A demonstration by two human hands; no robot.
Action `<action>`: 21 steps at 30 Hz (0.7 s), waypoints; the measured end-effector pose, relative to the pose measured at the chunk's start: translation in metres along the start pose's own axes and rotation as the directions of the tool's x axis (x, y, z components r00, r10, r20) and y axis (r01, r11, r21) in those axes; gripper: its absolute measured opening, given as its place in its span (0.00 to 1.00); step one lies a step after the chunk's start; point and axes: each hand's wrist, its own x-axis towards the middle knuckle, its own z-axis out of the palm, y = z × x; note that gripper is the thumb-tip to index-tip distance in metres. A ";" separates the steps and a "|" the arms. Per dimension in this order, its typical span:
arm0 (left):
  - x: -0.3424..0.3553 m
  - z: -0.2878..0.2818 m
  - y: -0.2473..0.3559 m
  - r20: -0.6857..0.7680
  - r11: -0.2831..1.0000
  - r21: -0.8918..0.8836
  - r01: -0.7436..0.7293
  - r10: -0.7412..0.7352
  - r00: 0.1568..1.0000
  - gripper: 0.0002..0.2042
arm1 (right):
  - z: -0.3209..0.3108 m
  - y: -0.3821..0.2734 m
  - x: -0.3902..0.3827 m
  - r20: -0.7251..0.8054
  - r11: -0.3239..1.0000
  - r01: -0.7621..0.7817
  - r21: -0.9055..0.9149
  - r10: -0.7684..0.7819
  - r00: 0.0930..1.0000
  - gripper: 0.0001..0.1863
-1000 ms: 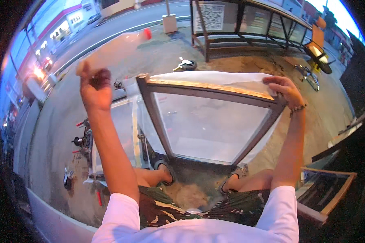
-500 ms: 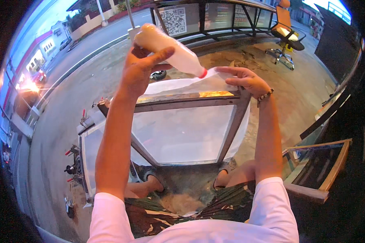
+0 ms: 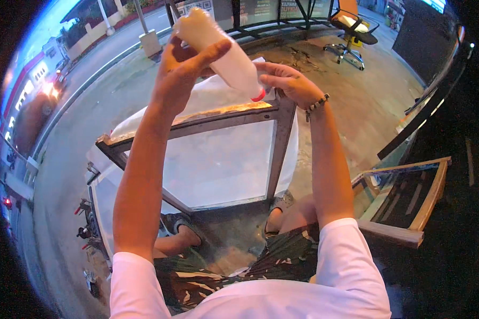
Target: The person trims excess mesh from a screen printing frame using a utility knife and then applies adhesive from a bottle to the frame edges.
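My left hand is wrapped round a translucent plastic bottle with whitish contents. The bottle tilts down to the right, its red cap just above the far bar of a wooden frame. At that bar's right end, my right hand pinches the edge of a thin white sheet. The sheet drapes beyond and around the frame, and pale material fills the frame's opening. A wet-looking shine lies along the far bar. The frame leans upright between my legs.
Another wooden frame lies to my right. At left stands a white panel with clamps beside it. An orange-backed office chair is at the far right, near a black metal railing. A road runs at far left.
The view has shifted, so the scene sits further left. My right hand is nearer the bottle, whose cap is lower against the far bar. Both hands keep their holds.
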 end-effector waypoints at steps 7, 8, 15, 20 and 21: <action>0.000 0.022 0.007 0.030 0.994 -0.012 -0.110 0.110 0.993 0.29 | 0.003 -0.006 -0.008 -0.071 0.998 -0.026 -0.061 0.022 0.997 0.23; 0.001 0.023 0.008 0.039 0.993 -0.044 -0.107 0.108 0.993 0.29 | 0.004 -0.007 -0.009 -0.088 0.998 -0.037 -0.057 0.031 0.996 0.23; 0.009 0.023 0.002 0.036 0.998 -0.040 -0.050 0.052 0.998 0.28 | 0.015 -0.020 -0.012 -0.187 0.991 -0.051 -0.120 0.027 0.982 0.22; 0.013 0.025 -0.004 0.031 0.998 -0.019 -0.060 0.061 0.998 0.27 | 0.006 -0.011 -0.010 -0.144 1.000 0.008 -0.016 -0.011 0.990 0.21; 0.012 0.027 -0.004 0.034 0.997 -0.029 -0.068 0.069 0.997 0.27 | 0.006 -0.010 -0.009 -0.156 1.000 0.000 -0.006 -0.001 0.988 0.21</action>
